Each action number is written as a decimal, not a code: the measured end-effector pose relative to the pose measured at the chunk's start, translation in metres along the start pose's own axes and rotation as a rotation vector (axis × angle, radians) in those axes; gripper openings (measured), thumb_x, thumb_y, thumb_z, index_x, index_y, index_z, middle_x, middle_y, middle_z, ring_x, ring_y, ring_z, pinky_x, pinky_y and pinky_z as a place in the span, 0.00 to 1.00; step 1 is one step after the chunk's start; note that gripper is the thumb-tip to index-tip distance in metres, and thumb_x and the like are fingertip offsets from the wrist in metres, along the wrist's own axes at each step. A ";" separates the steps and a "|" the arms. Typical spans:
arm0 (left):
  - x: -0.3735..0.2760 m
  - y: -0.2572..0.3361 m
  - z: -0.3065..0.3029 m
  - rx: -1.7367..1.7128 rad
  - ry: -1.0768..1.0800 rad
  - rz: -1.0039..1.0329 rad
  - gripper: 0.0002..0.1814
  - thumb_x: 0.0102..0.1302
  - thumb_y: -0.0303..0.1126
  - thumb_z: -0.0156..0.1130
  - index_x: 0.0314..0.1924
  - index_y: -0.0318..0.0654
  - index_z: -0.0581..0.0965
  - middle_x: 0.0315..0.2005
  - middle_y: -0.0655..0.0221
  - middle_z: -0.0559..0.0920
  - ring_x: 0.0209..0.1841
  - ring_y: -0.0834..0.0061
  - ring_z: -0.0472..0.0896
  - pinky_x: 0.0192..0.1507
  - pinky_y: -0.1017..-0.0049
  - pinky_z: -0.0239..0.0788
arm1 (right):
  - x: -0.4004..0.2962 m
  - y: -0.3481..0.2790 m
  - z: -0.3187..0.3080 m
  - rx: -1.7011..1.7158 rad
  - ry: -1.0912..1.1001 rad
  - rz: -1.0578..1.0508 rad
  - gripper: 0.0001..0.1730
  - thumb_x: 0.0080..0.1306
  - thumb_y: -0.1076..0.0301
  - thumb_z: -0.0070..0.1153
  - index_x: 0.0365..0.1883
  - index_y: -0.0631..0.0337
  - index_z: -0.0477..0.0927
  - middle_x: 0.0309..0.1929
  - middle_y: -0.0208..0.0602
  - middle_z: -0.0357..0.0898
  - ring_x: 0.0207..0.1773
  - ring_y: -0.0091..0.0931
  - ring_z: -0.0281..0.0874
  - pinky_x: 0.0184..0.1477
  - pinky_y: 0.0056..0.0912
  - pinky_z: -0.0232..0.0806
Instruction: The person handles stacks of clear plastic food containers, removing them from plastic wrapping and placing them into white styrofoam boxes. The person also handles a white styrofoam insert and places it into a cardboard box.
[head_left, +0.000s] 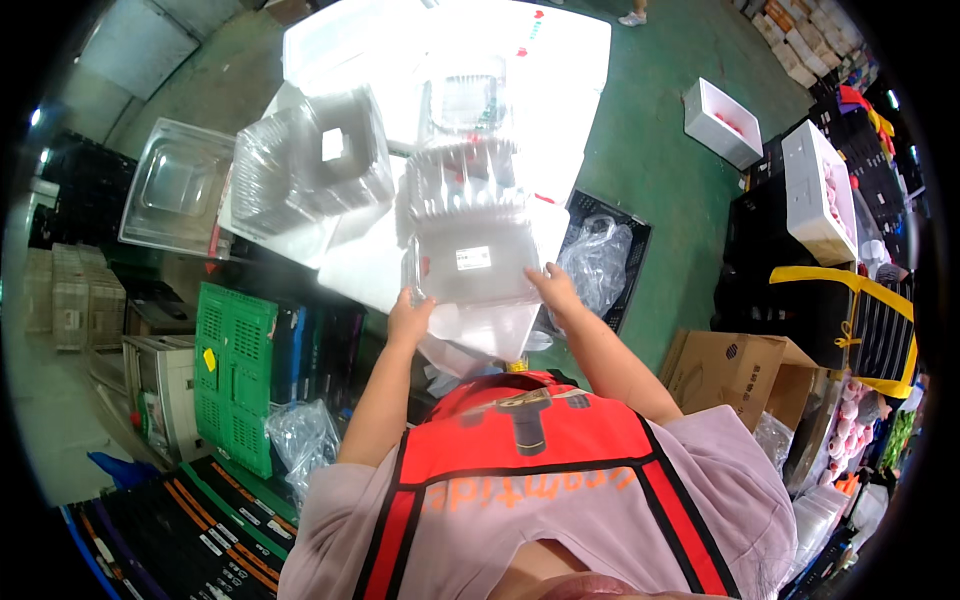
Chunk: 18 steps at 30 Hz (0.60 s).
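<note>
A clear plastic clamshell container (480, 279) with a white label is held between my two hands over the white foam boards (360, 255). My left hand (409, 319) grips its near left corner, and my right hand (556, 291) holds its right edge. Its ribbed part extends away from me. Just beyond lies another clear clamshell (466, 101), partly washed out by glare. To the left stands a tall stack of clear nested containers (300, 161), with a white label on the end facing up.
A clear plastic bin (180, 187) stands far left, above a green crate (236, 375). A black crate (637, 277) holding clear plastic bags (598, 259) is right of the boards. Farther right are foam boxes (724, 124) and an open cardboard box (724, 375).
</note>
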<state>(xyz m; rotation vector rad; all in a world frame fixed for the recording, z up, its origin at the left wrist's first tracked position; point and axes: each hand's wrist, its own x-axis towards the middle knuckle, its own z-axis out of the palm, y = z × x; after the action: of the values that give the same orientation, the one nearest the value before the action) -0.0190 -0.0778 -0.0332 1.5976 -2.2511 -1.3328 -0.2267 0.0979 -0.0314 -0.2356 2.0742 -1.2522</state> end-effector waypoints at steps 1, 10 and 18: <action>0.000 0.009 -0.006 -0.156 -0.012 -0.032 0.31 0.58 0.40 0.57 0.58 0.30 0.64 0.45 0.52 0.77 0.46 0.62 0.77 0.48 0.70 0.67 | 0.003 -0.010 -0.008 0.282 -0.076 0.141 0.35 0.57 0.53 0.56 0.53 0.73 0.66 0.51 0.56 0.69 0.56 0.42 0.66 0.56 0.40 0.58; 0.007 0.067 -0.048 -1.019 -0.178 -0.330 0.13 0.64 0.37 0.51 0.43 0.36 0.74 0.31 0.68 0.80 0.31 0.75 0.78 0.28 0.77 0.69 | 0.030 -0.069 -0.028 0.877 -0.433 0.365 0.11 0.66 0.66 0.46 0.44 0.60 0.72 0.42 0.37 0.77 0.42 0.28 0.76 0.32 0.22 0.64; -0.015 0.009 -0.067 -1.401 -0.530 -0.112 0.09 0.63 0.35 0.51 0.36 0.38 0.74 0.29 0.66 0.78 0.28 0.73 0.77 0.27 0.78 0.69 | -0.016 -0.132 -0.041 0.879 -0.524 -0.020 0.09 0.67 0.63 0.47 0.32 0.57 0.74 0.31 0.34 0.79 0.32 0.23 0.77 0.33 0.20 0.68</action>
<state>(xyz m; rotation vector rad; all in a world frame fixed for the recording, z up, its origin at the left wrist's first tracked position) 0.0157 -0.1052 0.0206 0.8252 -0.6928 -2.6051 -0.2657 0.0662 0.0980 -0.1482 0.9671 -1.7559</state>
